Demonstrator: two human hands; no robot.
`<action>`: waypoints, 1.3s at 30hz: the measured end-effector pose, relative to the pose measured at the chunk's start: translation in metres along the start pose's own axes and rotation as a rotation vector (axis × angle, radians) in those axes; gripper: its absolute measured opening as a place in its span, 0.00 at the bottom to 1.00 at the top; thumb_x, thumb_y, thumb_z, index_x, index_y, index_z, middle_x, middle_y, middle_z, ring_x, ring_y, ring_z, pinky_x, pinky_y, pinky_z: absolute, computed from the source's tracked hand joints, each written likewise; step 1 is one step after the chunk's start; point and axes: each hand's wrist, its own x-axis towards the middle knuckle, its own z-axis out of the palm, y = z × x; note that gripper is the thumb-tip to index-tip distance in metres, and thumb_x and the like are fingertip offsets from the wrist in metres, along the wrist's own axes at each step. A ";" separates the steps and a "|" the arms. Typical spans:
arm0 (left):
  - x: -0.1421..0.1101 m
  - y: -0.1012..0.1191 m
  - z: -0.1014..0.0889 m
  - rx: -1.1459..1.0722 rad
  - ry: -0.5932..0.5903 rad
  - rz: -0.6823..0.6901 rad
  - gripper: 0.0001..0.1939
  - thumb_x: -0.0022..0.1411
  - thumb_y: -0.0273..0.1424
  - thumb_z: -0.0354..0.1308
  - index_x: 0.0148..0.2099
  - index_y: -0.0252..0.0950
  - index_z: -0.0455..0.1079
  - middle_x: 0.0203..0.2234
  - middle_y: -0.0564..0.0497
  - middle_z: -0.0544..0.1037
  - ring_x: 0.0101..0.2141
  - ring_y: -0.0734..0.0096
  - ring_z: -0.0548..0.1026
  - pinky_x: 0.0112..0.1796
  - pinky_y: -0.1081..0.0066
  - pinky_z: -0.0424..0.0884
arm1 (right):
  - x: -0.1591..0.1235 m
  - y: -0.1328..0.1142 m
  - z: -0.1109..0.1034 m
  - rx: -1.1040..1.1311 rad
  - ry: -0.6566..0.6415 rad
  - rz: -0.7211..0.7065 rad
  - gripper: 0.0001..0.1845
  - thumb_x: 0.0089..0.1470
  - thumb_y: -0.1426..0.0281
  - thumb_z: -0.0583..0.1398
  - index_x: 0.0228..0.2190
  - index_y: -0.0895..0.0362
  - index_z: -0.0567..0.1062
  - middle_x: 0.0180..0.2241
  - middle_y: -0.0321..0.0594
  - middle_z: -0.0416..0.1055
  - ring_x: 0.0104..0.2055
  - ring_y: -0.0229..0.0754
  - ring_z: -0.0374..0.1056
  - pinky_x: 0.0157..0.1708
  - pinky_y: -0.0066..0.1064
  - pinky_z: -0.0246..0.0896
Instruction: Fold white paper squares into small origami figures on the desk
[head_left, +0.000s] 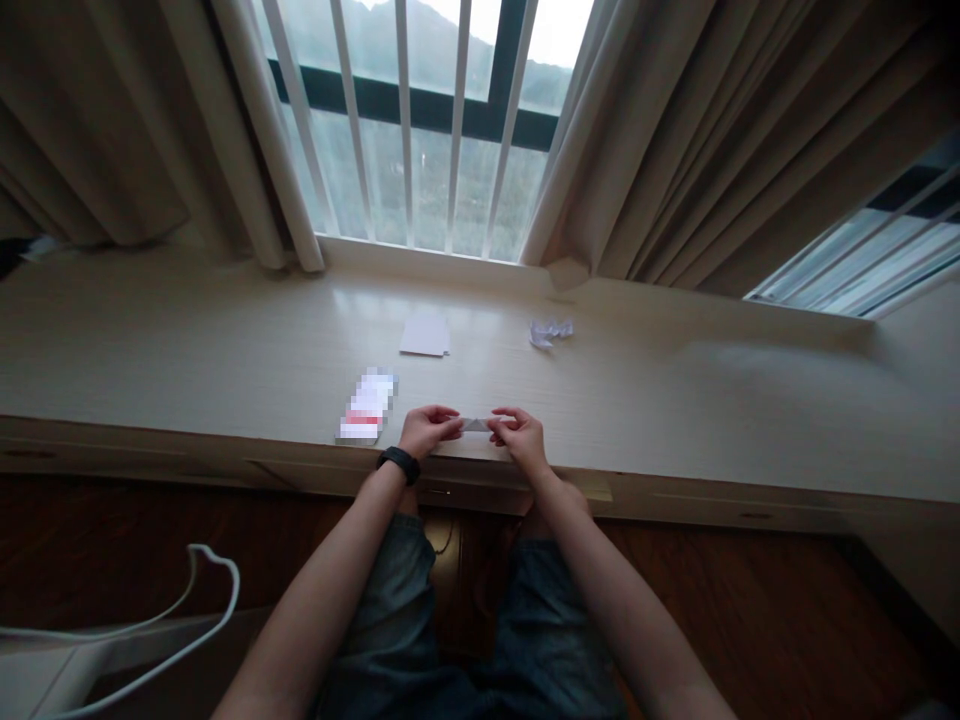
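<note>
A small folded piece of paper (pixel 475 425) is stretched between my two hands, just above the front edge of the pale wooden counter (pixel 675 420). My left hand (pixel 431 428) pinches its left end, and a black band circles that wrist. At the other end, the fingers of my right hand (pixel 521 435) are closed on the paper. A triangular fold shows in its middle; the fingertips cover both ends. Left of my hands lies a phone-shaped object (pixel 367 405) with a blurred-out face.
Farther back on the counter lie a stack of white paper (pixel 425 336) and some folded or crumpled paper (pixel 550 333). Behind are a barred window (pixel 427 170) and beige curtains (pixel 660 130). A white cable (pixel 225 610) loops at lower left.
</note>
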 end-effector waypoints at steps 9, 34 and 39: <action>0.001 -0.002 0.003 -0.069 0.090 0.029 0.27 0.35 0.39 0.74 0.36 0.28 0.72 0.24 0.49 0.77 0.27 0.68 0.77 0.38 0.61 0.77 | 0.000 0.001 0.011 0.105 0.132 0.045 0.26 0.35 0.57 0.70 0.34 0.59 0.74 0.19 0.37 0.74 0.19 0.39 0.70 0.20 0.28 0.68; 0.003 0.000 0.012 0.170 -0.048 0.061 0.28 0.41 0.39 0.71 0.44 0.30 0.72 0.20 0.50 0.76 0.25 0.68 0.76 0.29 0.72 0.71 | 0.000 -0.006 0.001 0.018 -0.134 0.007 0.33 0.38 0.57 0.68 0.45 0.57 0.70 0.22 0.31 0.71 0.22 0.35 0.66 0.20 0.24 0.61; -0.002 0.004 0.013 0.212 -0.086 0.081 0.26 0.43 0.38 0.70 0.44 0.30 0.71 0.17 0.52 0.75 0.23 0.69 0.75 0.25 0.75 0.67 | 0.000 -0.006 0.002 -0.054 -0.160 -0.046 0.30 0.37 0.58 0.68 0.42 0.58 0.71 0.23 0.33 0.70 0.24 0.35 0.64 0.23 0.25 0.58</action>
